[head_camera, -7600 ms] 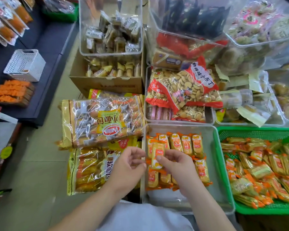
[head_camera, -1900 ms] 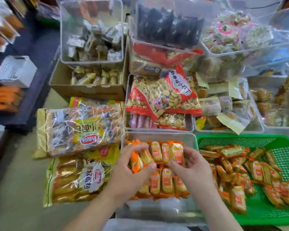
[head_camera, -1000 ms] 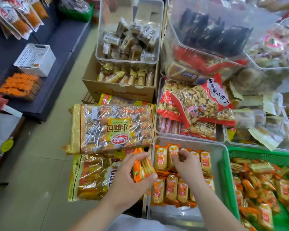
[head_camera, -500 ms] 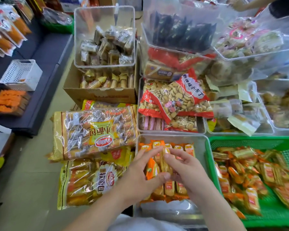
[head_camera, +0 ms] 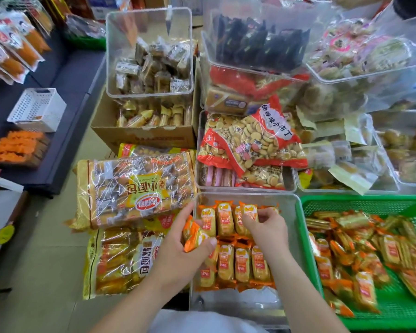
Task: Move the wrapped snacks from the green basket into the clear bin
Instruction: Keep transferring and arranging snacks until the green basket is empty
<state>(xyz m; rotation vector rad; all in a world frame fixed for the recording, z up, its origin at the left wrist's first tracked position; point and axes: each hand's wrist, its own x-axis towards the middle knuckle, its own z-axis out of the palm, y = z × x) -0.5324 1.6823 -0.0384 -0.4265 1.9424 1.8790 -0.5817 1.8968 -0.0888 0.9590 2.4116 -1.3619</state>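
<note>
Left hand [head_camera: 178, 253] still gripped a small stack of orange-wrapped snack cakes [head_camera: 194, 234] at the left wall of the clear plastic bin [head_camera: 289, 212]. Right hand [head_camera: 269, 230], beside it half a second before, had moved to the back row, fingers [head_camera: 251, 223] pinching one snack there. Green mesh basket [head_camera: 360, 200] held a loose pile of the same.

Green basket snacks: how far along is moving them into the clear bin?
Done: two rows lie in the bin. In hand: the left grip holds a bundle at the bin's left edge; the right grip pinches a back-row snack. Left: a large pile sits in the green basket, so most looks unmoved.
</note>
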